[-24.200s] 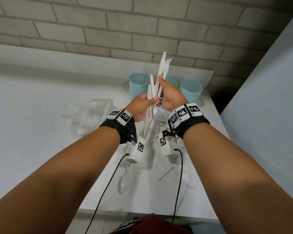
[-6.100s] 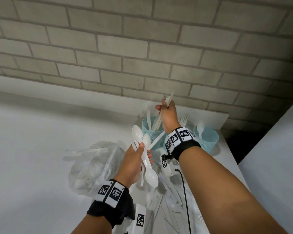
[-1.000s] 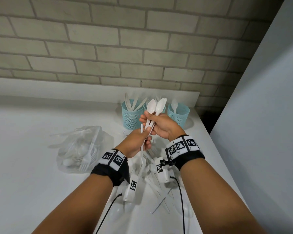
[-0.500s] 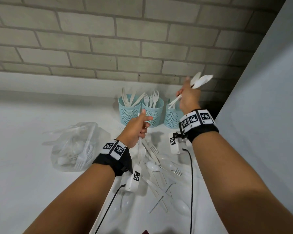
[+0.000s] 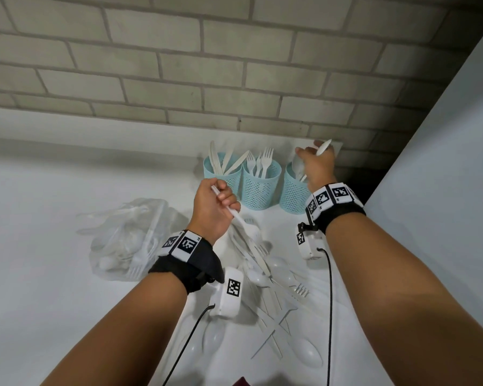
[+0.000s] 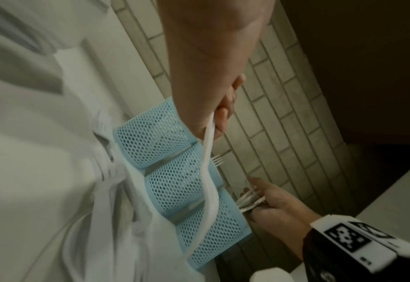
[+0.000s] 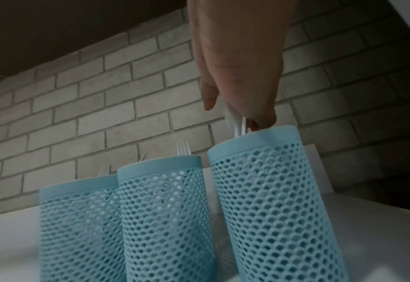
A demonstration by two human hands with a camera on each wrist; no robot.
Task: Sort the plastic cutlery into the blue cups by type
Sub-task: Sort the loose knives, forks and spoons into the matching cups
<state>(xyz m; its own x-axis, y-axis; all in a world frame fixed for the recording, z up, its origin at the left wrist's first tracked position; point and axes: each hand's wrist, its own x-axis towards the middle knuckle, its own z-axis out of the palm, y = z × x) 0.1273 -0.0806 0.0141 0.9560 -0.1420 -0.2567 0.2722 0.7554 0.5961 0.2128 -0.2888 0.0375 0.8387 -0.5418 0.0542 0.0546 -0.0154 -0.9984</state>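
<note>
White counter (image 5: 39,218) edge near right cup (image 5: 292,196); right hand (image 5: 317,162) pinches spoons (image 5: 322,147); left hand (image 5: 214,210) clenches spoon (image 5: 244,222).

Three blue mesh cups stand in a row at the back of the white counter (image 5: 53,218): the left cup (image 5: 223,174) holds knives, the middle cup (image 5: 260,182) holds forks. The right hand (image 5: 315,162) grips white spoons (image 5: 322,147) above the right cup (image 5: 293,190). The left hand (image 5: 214,210) grips a white utensil handle (image 5: 236,215) above loose cutlery (image 5: 273,291); a clear plastic bag (image 5: 126,240) lies to the left.
</note>
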